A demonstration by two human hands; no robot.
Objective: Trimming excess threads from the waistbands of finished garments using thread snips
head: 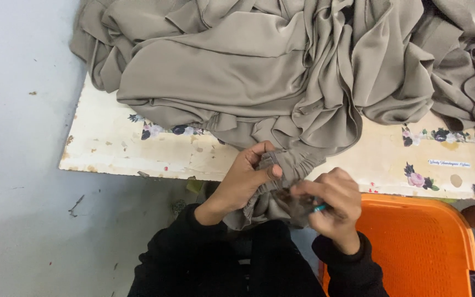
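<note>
Head view: left hand (243,179) pinches taupe cloth (281,71); right hand (331,206) grips a teal tool (319,208); small white label (449,164) at right.

The cloth (281,71) is heaped on the counter (111,143), its edge hung over the near side; a basket (413,242) is set below right

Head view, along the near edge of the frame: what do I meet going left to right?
Grey floor → left hand gripping the gathered taupe fabric → right hand pinching a small blue tool → orange plastic basket.
</note>
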